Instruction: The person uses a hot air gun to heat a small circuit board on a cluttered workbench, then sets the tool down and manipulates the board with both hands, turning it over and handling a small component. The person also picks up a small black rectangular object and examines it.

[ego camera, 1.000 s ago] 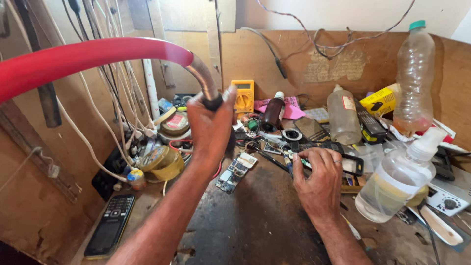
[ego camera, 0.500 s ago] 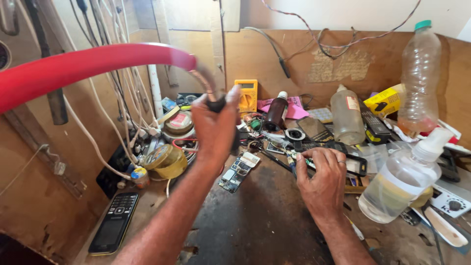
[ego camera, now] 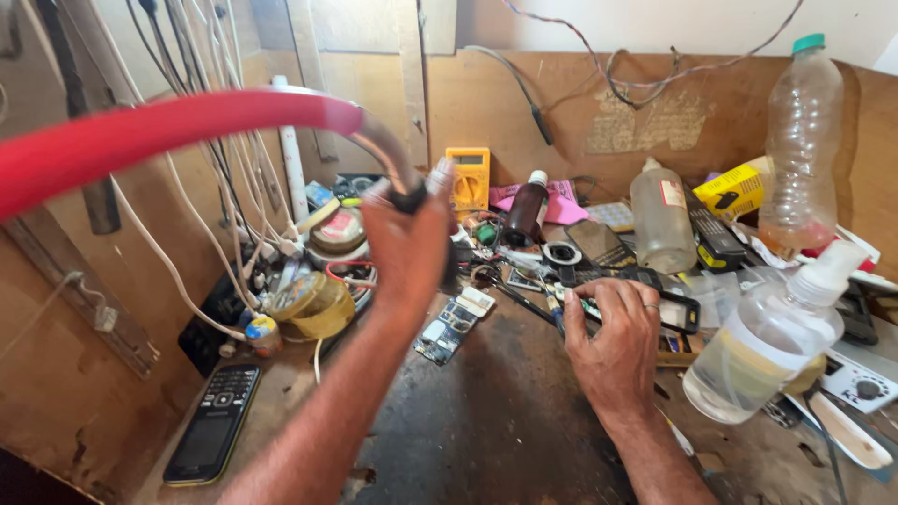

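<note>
Left hand [ego camera: 404,245] is raised above the tabletop [ego camera: 486,421], its grip closed round the black end of the bent metal tube [ego camera: 379,140], whose red hose [ego camera: 140,140] arcs up and leftward. Right hand [ego camera: 613,341] lies flat, fingers pressing a small circuit board [ego camera: 585,304], right of the yellow multimeter [ego camera: 468,178]. Behind it stand a brown bottle [ego camera: 526,210] and a yellow carton [ego camera: 734,192].

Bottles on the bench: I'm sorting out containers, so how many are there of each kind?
Tall clear plastic bottle with green cap: 1
Clear bottle with white nozzle, lying tilted: 1
Cloudy plastic bottle: 1
Small dark bottle with white cap: 1
Total: 4
</note>
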A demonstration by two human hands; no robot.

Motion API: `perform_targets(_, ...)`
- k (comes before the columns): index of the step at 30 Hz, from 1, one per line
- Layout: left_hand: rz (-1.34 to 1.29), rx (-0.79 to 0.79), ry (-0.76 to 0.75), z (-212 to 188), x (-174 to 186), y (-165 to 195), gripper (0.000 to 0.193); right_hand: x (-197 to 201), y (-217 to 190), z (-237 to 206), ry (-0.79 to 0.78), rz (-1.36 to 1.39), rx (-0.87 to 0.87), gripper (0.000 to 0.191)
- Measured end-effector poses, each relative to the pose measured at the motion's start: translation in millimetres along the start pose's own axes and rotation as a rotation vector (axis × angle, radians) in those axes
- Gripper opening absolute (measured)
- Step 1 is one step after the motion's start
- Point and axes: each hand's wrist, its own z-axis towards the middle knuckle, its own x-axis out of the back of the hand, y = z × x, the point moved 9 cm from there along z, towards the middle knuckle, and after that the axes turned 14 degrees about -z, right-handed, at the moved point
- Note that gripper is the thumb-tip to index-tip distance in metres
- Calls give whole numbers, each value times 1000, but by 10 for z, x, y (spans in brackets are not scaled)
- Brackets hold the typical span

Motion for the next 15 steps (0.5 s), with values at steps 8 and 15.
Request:
perform_targets(8, -83, 61, -93, -58, -106, -47, 33, 5, 5, -5, 11, 0, -4, 11)
perform_targets(15, -38, 30, -98, -21, -71, -89, 39, 19, -11, 0, 28, -7, 10, 11)
